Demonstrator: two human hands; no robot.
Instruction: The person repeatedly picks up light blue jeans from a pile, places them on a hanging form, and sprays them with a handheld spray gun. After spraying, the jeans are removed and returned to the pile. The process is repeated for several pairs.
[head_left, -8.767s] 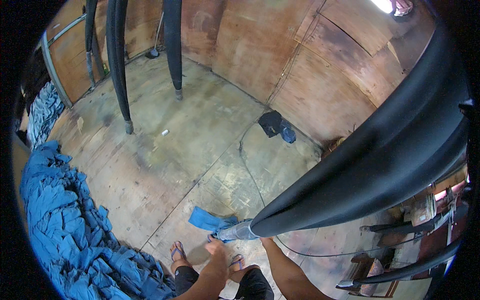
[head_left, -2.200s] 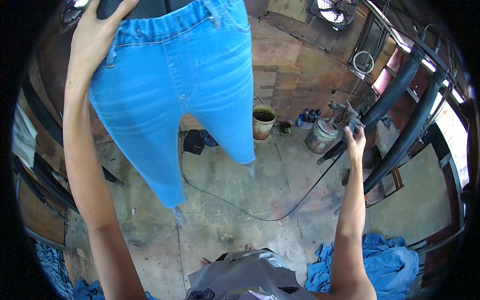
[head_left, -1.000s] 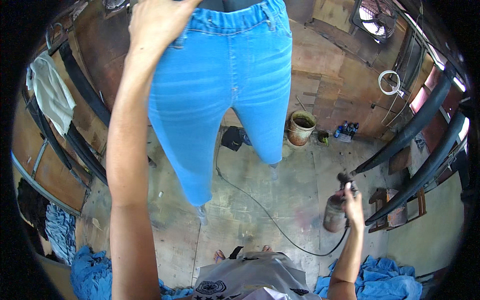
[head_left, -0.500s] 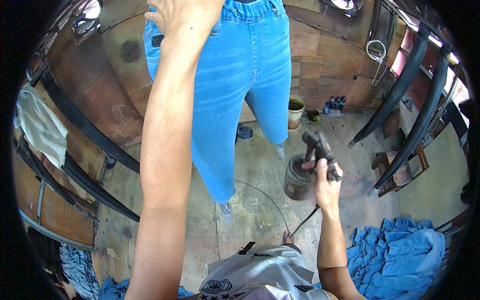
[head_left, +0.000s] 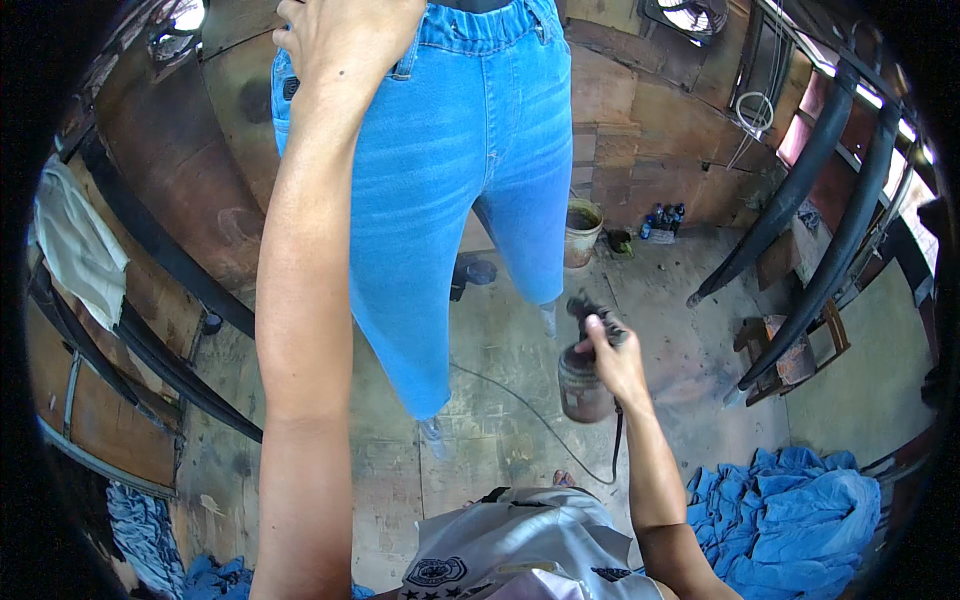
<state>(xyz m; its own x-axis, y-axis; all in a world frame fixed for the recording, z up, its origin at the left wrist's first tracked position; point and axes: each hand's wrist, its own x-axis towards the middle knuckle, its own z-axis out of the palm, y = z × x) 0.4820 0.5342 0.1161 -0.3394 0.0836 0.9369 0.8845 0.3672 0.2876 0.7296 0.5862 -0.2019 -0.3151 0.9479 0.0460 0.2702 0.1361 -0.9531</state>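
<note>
A pair of light blue jeans (head_left: 470,170) hangs upright in front of me, stretched over a form, legs pointing down. My left hand (head_left: 345,35) is raised high and grips the waistband at the jeans' left hip. My right hand (head_left: 610,355) is closed on a spray gun (head_left: 585,375) with a dark, stained cup under it. The gun sits just right of the lower right trouser leg, its nozzle facing the denim. A thin hose (head_left: 530,420) trails from it across the floor.
Heaps of blue jeans lie on the floor at lower right (head_left: 800,505) and lower left (head_left: 150,530). A stained bucket (head_left: 583,232) and small bottles (head_left: 662,218) stand by the wooden back wall. Black inflated leg forms (head_left: 800,190) slant at right; a wooden stool (head_left: 790,345) stands below them.
My right hand has brought the spray gun up and leftward, closer to the right trouser leg. My left hand has stayed on the waistband while my view shifted a little.
</note>
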